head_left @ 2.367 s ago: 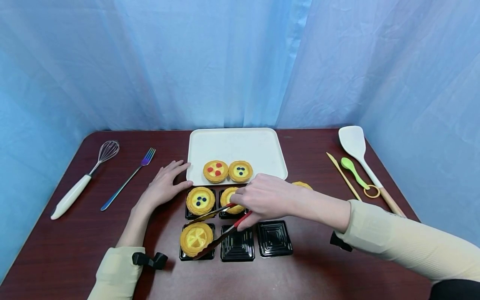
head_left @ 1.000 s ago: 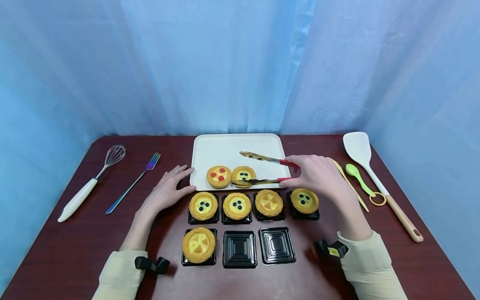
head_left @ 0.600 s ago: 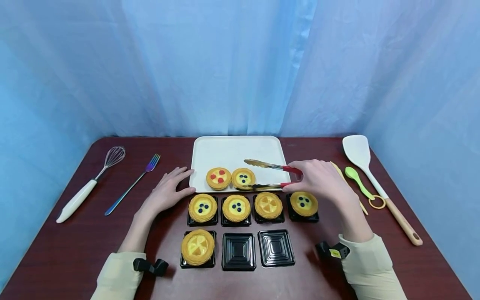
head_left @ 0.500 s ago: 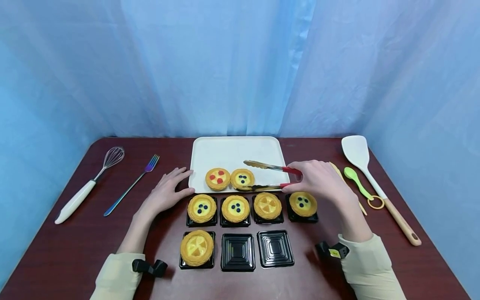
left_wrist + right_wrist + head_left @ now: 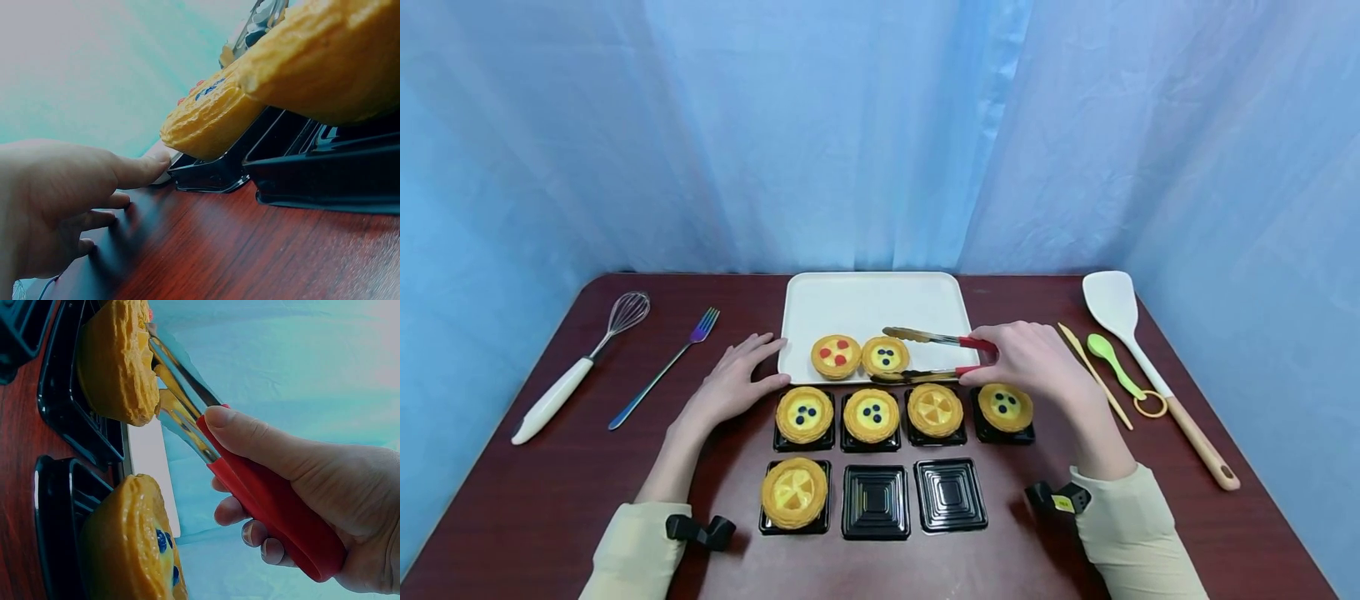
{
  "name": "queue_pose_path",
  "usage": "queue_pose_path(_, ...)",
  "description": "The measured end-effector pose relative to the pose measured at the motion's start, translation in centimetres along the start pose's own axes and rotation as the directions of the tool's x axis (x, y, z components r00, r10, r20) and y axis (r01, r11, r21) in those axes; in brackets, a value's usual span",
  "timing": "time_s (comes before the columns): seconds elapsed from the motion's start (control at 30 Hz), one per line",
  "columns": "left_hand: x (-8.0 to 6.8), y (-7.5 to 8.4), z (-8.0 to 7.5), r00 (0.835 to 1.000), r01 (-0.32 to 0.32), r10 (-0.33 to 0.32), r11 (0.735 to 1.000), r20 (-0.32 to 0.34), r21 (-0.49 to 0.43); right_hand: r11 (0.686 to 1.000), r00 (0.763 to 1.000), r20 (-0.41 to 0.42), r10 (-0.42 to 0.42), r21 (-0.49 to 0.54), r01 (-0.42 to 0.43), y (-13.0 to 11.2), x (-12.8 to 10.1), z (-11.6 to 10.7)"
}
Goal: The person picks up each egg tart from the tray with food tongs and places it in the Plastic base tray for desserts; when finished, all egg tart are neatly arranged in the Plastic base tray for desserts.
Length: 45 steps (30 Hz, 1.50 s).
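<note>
In the head view my right hand (image 5: 1026,358) holds red-handled tongs (image 5: 925,337) over the right side of a white tray (image 5: 820,300). The tongs' spread arms point left, their tips near a blueberry tart (image 5: 885,357); I cannot tell whether they touch it. Beside it on the tray lies a tart with red berries (image 5: 836,357). My left hand (image 5: 735,379) rests with straight fingers at the tray's front left corner, holding nothing. In the right wrist view my thumb and fingers wrap the tongs' red handle (image 5: 269,500).
Black square holders stand in two rows before the tray. The back row and a front-left holder carry tarts; a middle holder (image 5: 876,502) and a right holder (image 5: 951,495) are bare. A whisk (image 5: 583,367) and fork (image 5: 664,368) lie left; a spatula (image 5: 1157,375), green spoon (image 5: 1112,362) and yellow knife (image 5: 1093,375) right.
My right hand has taken the tongs from the front-left tart, which stays in its holder, back and right to the tray. Lately the tongs have shifted slightly left. The left hand stays put.
</note>
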State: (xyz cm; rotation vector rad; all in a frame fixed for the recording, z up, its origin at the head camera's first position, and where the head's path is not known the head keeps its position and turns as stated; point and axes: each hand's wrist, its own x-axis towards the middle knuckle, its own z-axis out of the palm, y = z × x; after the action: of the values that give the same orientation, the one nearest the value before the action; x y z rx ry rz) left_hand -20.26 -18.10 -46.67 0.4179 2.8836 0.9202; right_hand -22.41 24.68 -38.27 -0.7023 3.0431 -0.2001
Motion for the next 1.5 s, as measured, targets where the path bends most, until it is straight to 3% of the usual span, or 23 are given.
queue_pose_path(1.5, 0.29, -0.07, 0.14, 1.000, -0.004, 0.004, 1.000, -0.015, -0.001, 1.000, 1.000, -0.006, -0.001, -0.028, 0.001, -0.20, 0.24, 0.17)
